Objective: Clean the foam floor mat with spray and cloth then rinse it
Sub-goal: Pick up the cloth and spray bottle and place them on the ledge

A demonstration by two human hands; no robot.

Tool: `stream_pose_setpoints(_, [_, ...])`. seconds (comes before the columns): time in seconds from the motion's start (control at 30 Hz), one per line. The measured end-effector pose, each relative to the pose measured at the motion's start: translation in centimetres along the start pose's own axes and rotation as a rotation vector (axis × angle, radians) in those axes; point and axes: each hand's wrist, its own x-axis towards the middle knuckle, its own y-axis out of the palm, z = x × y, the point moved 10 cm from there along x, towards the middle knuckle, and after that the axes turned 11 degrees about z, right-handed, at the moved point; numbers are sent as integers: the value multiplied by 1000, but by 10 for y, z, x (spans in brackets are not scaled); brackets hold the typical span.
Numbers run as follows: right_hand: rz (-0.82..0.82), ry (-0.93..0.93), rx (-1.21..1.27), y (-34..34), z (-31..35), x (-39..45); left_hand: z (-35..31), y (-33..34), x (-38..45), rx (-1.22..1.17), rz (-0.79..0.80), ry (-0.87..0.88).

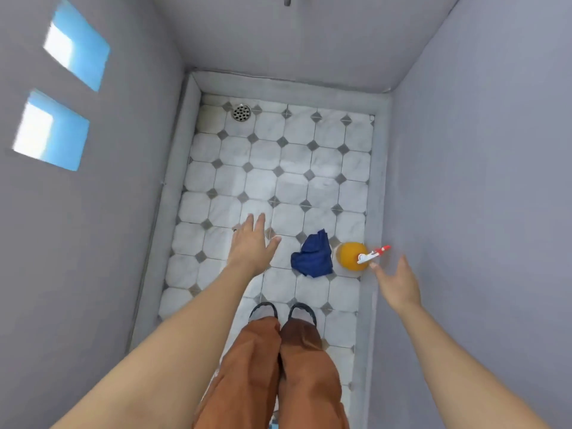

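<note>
A crumpled blue cloth (312, 255) lies on the tiled floor (278, 168) just ahead of my feet. Right beside it stands an orange spray bottle (351, 255) with a white and red trigger head (373, 253). My left hand (252, 243) hangs open over the tiles, fingers straight, left of the cloth and holding nothing. My right hand (397, 281) is open too, fingers spread, its fingertips just below and right of the trigger head, not touching it. No foam mat is in view.
I stand in a narrow stall with grey walls close on the left (108, 212), back and right (479, 181). A raised kerb (379, 187) rims the tiles. A round metal drain (241, 112) sits in the far left corner. A tap shows at the top edge (287, 0).
</note>
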Motion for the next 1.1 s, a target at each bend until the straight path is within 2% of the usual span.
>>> stream_pose_setpoints(0.2, [17, 81, 154, 110, -104, 137, 15, 143, 155, 68, 110, 40])
stream_pose_setpoints(0.4, [-222, -123, 261, 149, -127, 224, 28, 255, 274, 101, 189, 62])
stream_pose_setpoints(0.5, [-319, -141, 357, 148, -132, 248, 28, 291, 311, 106, 218, 57])
stream_pose_setpoints(0.63, [-415, -167, 426, 143, -127, 259, 29, 319, 337, 51, 256, 48])
stream_pose_setpoints(0.87, [-495, -177, 542, 142, -121, 252, 26, 330, 335, -81, 215, -21])
stream_pose_setpoints(1.1, [-370, -226, 492, 135, -91, 231, 22, 301, 296, -409, 296, -61])
